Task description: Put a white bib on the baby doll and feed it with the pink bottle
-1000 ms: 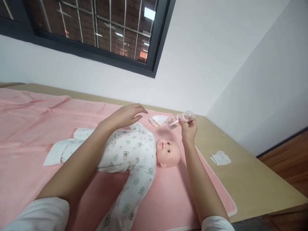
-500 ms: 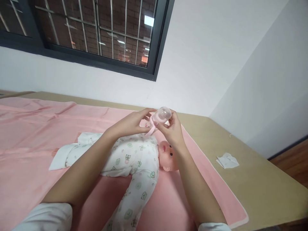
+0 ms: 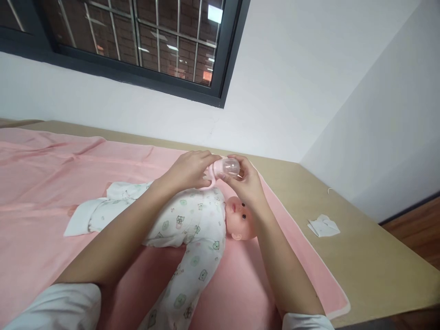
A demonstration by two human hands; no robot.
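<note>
A small baby bottle [image 3: 223, 168] with a clear domed cap and pink parts lies nearly level between my two hands, above the doll's chest. My left hand [image 3: 195, 168] is closed round the pink handle end. Thumb and fingers of my right hand [image 3: 245, 178] grip the bottle near its clear cap. Below them a baby doll [image 3: 202, 217] rests on its back in a white suit printed with green animals. Its head [image 3: 237, 217] points right, partly covered by my right forearm. Much of the bottle's body is hidden by my left fingers.
Under the doll a pink blanket [image 3: 51, 183] covers much of the wooden tabletop [image 3: 343, 270]. A crumpled white tissue [image 3: 323, 226] lies on the wood at the right. Behind the table stand a white wall [image 3: 268, 91] and a dark-framed barred window [image 3: 137, 78].
The bottle has tipped from slanting upward to nearly level, its cap now pointing right. My left hand has turned over it, with the back of the hand more in view.
</note>
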